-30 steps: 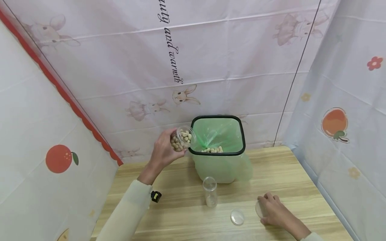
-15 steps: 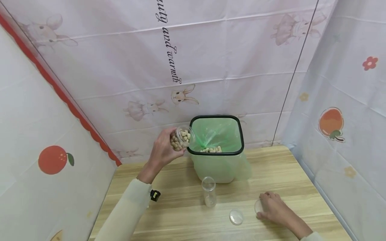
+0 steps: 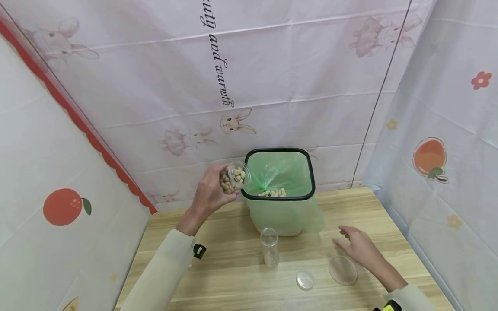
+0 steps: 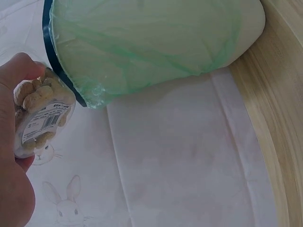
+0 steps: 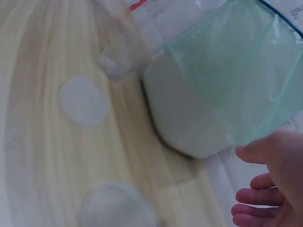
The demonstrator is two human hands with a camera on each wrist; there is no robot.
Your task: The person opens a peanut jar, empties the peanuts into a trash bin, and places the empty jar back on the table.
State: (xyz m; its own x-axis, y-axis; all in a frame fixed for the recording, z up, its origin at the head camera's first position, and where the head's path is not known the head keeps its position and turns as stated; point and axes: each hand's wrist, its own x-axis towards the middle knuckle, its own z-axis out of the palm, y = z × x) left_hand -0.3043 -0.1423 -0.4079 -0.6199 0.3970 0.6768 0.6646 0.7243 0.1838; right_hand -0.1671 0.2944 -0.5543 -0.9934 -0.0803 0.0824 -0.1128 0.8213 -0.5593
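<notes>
My left hand [image 3: 209,190] grips a clear plastic jar [image 3: 227,181] of unshelled peanuts, tilted with its mouth towards the bin's left rim. A barcode label shows on the jar's base [image 4: 45,123] in the left wrist view. Peanuts [image 3: 276,192] also lie inside the bin [image 3: 312,172], which has a black rim and a green bag liner. My right hand [image 3: 359,246] hovers over the table's right side, fingers loosely bent and holding nothing. Just below it lies a large clear round lid [image 3: 343,271], apart from the fingers.
A tall clear cylindrical container [image 3: 270,248] stands in front of the bin. A smaller clear lid [image 3: 304,280] lies flat to its right. Printed cloth walls [image 3: 186,142] enclose the wooden table [image 3: 229,276] at the back and sides.
My right hand has come off the large lid and moved up and forward, leaving the lid on the table. The left hand and its jar have stayed almost still.
</notes>
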